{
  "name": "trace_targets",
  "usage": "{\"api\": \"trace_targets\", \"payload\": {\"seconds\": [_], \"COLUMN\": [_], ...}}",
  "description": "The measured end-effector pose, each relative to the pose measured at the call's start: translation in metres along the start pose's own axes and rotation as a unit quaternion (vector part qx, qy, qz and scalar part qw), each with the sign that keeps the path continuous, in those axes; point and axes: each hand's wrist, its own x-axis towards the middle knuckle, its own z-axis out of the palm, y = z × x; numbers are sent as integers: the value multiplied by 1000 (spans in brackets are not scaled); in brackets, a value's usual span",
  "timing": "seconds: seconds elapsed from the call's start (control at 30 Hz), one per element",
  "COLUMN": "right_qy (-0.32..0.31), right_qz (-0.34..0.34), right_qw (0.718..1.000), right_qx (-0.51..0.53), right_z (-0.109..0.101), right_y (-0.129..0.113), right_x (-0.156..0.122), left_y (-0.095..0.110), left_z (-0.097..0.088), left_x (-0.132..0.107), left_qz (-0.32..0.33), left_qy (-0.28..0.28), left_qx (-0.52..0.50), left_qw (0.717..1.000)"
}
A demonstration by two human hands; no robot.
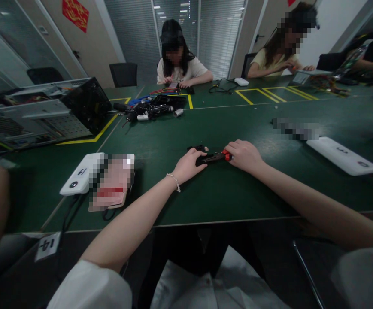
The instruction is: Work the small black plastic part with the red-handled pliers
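Note:
Red-handled pliers [227,155] are gripped in my right hand [246,155], with their dark jaws pointing left toward my other hand. My left hand [190,165] is closed, thumb and fingers pinching a small black part [201,159] at the tip of the jaws. The part's exact kind is too small and dark to tell. Just beyond my left fingers, another small dark piece [200,147] with a pale end lies on the green table [180,206]. Both hands are low over the table, in front of me.
On the left are a white power bank [82,174], a blurred phone [112,182] and an opened computer case [38,111]. Tangled cables and a black drill-like tool [131,115] lie beyond. Another white power bank [342,155] is at right. Several people sit around the table.

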Motion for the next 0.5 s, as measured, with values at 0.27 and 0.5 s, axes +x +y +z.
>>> {"api": "trace_targets", "payload": {"seconds": [0.27, 0.5], "right_qy": [-8, -12], "right_qz": [5, 2], "right_qw": [1000, 1000], "right_qx": [10, 7], "right_z": [-2, -2], "right_y": [0, 0], "right_x": [-1, -1], "left_y": [-4, -1], "left_z": [1, 1], "left_x": [1, 0], "left_qz": [8, -2], "left_qy": [1, -3], "left_qx": [2, 6], "left_qw": [1000, 1000]}}
